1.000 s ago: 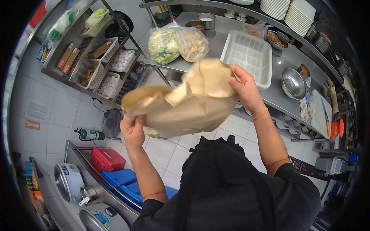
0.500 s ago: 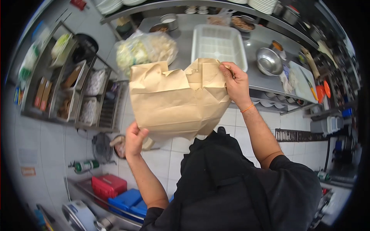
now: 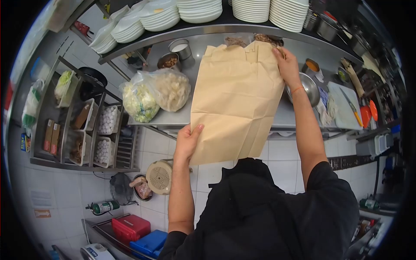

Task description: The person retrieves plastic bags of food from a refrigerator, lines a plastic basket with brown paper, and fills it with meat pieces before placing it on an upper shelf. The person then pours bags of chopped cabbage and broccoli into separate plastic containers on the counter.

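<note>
A large brown paper bag [image 3: 236,99], creased and with a ragged upper edge, is held up in front of the steel counter. My left hand [image 3: 187,142] pinches its lower left edge, thumb on the near face. At the upper right corner my right hand [image 3: 287,66] grips it with closed fingers. The bag covers the middle of the counter, and the white tub seen there earlier is hidden. Just right of the bag, partly behind my right wrist, is a steel bowl [image 3: 311,90].
Clear plastic bags of cut cabbage [image 3: 139,100] and pale pieces [image 3: 171,92] lie on the counter's left. A knife [image 3: 350,104] rests on a white cutting board [image 3: 340,97]. Stacked plates [image 3: 199,9] line the shelf above. A beige round stool [image 3: 159,177] stands on the floor.
The bag has been raised and straightened, now hanging longer and flatter. Both hands have moved up and right with it, and the view has shifted, showing more of the plate shelf.
</note>
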Tool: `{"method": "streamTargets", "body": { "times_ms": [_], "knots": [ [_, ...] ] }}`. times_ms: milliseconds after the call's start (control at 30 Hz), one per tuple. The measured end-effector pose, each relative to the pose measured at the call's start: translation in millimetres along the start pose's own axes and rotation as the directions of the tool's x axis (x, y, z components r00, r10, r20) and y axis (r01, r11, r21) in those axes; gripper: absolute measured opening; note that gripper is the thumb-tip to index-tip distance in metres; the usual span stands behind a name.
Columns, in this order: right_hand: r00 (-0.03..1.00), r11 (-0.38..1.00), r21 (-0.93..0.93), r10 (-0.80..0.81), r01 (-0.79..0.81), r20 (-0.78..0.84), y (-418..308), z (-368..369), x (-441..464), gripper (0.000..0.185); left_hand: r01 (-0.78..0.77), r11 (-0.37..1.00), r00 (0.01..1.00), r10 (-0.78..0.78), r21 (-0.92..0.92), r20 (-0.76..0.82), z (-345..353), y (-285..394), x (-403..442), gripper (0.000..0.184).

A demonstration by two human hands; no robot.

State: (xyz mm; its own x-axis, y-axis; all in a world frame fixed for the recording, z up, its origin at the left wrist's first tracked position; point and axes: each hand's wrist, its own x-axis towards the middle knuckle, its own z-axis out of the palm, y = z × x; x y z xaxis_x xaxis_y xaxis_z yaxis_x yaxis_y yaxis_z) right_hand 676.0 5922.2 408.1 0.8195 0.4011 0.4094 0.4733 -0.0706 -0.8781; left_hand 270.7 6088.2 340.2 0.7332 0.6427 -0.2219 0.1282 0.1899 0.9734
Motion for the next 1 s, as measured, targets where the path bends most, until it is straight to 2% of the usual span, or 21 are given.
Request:
{"method": "streamTargets", "body": {
  "times_ms": [67,133,167,200,233,300,333,433,467,533,567,633,667,733,767,800,833,867,967,1000],
  "knots": [
    [0.999,0.998,0.055,0.006,-0.008,0.045,38,1,78,0.033,-0.040,0.999,0.996,0.040,0.005,-0.082,42,7,64,0.025],
    [0.998,0.986,-0.165,0.040,-0.030,0.053,57,-9,138,0.035,-0.049,0.980,0.985,0.080,0.195,-0.152,78,6,129,0.027],
    [0.999,0.982,-0.186,-0.016,0.025,0.048,74,-3,148,0.037,-0.038,0.957,0.978,0.094,0.286,-0.184,90,4,155,0.028],
    [0.996,0.975,-0.207,-0.071,0.079,0.044,92,3,158,0.038,-0.003,0.852,0.951,0.165,0.523,-0.263,104,1,177,0.033],
    [0.991,0.964,-0.230,-0.126,0.132,0.039,107,9,167,0.039,0.013,0.807,0.944,0.184,0.591,-0.273,110,-7,200,0.034],
    [0.922,0.923,-0.010,-0.384,0.385,0.047,128,28,171,0.041,0.047,0.696,0.932,0.228,0.717,-0.282,110,-13,232,0.037],
    [0.940,0.944,0.008,-0.330,0.331,0.086,138,33,173,0.043,0.085,0.700,0.927,0.206,0.709,-0.314,108,-10,236,0.038],
    [0.958,0.959,0.017,-0.280,0.281,-0.063,155,43,164,0.042,0.088,0.693,0.900,0.252,0.715,-0.355,118,-3,231,0.039],
    [0.986,0.983,0.077,-0.167,0.168,-0.021,172,43,165,0.043,0.067,0.641,0.882,0.320,0.765,-0.345,129,-1,234,0.037],
    [0.995,0.982,0.176,0.057,-0.071,0.083,197,41,170,0.044,0.015,0.635,0.828,0.425,0.772,-0.367,145,-10,245,0.035],
    [0.999,0.991,0.131,0.024,-0.029,0.042,210,46,176,0.044,-0.010,0.630,0.795,0.476,0.777,-0.376,149,-13,249,0.034],
    [0.998,0.999,0.001,-0.039,0.039,-0.055,210,46,188,0.045,0.088,0.597,0.802,0.433,0.797,-0.412,159,-2,256,0.032],
    [0.998,0.988,-0.142,-0.062,0.059,-0.017,222,51,198,0.047,0.135,0.577,0.804,0.412,0.805,-0.430,161,1,259,0.031],
    [0.993,0.905,-0.410,-0.095,0.113,0.064,242,64,218,0.050,0.180,0.380,0.802,0.478,0.907,-0.359,156,-6,273,0.032],
    [0.991,0.877,-0.474,-0.015,0.077,0.133,245,69,218,0.051,0.197,0.273,0.801,0.510,0.942,-0.315,153,-9,279,0.033],
    [0.979,0.842,-0.538,0.070,0.046,0.193,239,77,216,0.052,0.219,0.296,0.822,0.457,0.930,-0.339,150,-14,282,0.032],
    [0.956,0.800,-0.600,0.158,0.022,0.246,234,82,215,0.053,0.190,0.270,0.825,0.477,0.944,-0.303,148,-18,283,0.031],
    [0.965,0.781,-0.624,0.150,0.018,0.215,240,87,210,0.054,0.161,0.243,0.827,0.496,0.957,-0.265,145,-23,283,0.031],
    [0.982,0.596,-0.783,-0.164,0.177,0.097,259,94,202,0.045,0.083,0.208,0.831,0.526,0.975,-0.182,135,-22,289,0.028],
    [0.970,0.566,-0.797,-0.220,0.211,0.101,248,96,197,0.048,0.062,0.206,0.833,0.528,0.977,-0.164,132,-21,291,0.027]
  ]
}}
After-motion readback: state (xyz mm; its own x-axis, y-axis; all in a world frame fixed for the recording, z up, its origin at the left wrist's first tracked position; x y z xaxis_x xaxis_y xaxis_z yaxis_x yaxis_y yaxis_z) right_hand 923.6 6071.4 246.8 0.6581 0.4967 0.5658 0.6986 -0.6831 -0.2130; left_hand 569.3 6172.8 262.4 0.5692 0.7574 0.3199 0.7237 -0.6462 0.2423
